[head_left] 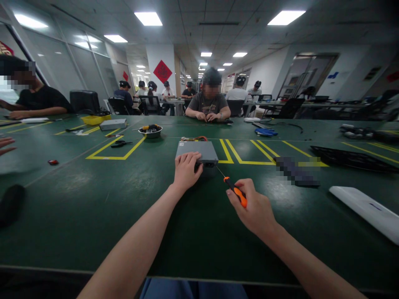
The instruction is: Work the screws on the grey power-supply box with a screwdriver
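As left hand (187, 171) holds case (196, 150), right (252, 206) grips screwdriver (237, 192).

Left hand (187, 170) on top of a grey metal case (196, 151), fingers curled over its front edge. Case lies flat on the green surface (77, 224), coloured wires (193, 138) just behind it. Right hand (249, 205) pinches an orange-and-black screwdriver (237, 192) — thin shaft angled toward the case's front corner, tip just beside it. Farther off: a metal bowl of small parts (150, 132), blue gloves (266, 132), a white panel (364, 211) — and a co-worker (209, 97) opposite, hands together at the far edge.
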